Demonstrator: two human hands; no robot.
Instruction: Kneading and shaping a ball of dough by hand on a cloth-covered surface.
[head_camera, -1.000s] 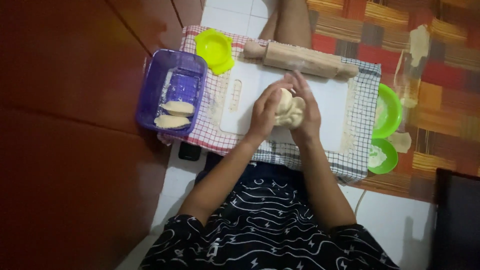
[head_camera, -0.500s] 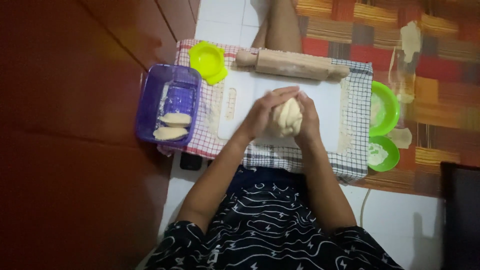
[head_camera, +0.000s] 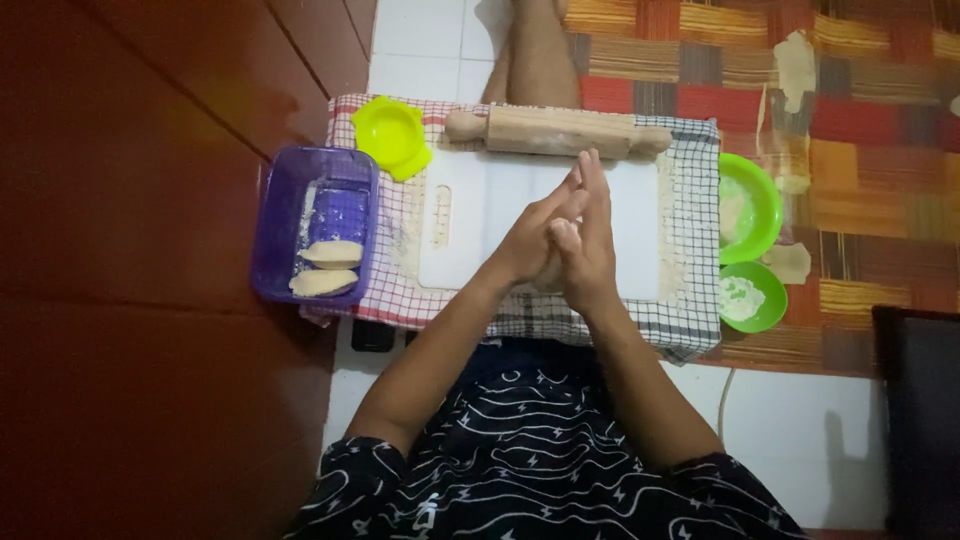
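From the head camera, two shaped pastries (head_camera: 325, 267) already lie in the purple tub (head_camera: 275, 225), while the left hand (head_camera: 528, 240) and right hand (head_camera: 585, 240) press palm to palm, fingers straight, over the white board (head_camera: 470, 215); whatever dough sits between them is hidden. The board is bare around the hands, hemmed by the rolling pin (head_camera: 555, 130) beyond and the green bowls (head_camera: 765, 215) right.

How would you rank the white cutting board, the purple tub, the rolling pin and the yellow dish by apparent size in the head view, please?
1. White cutting board
2. Purple tub
3. Rolling pin
4. Yellow dish
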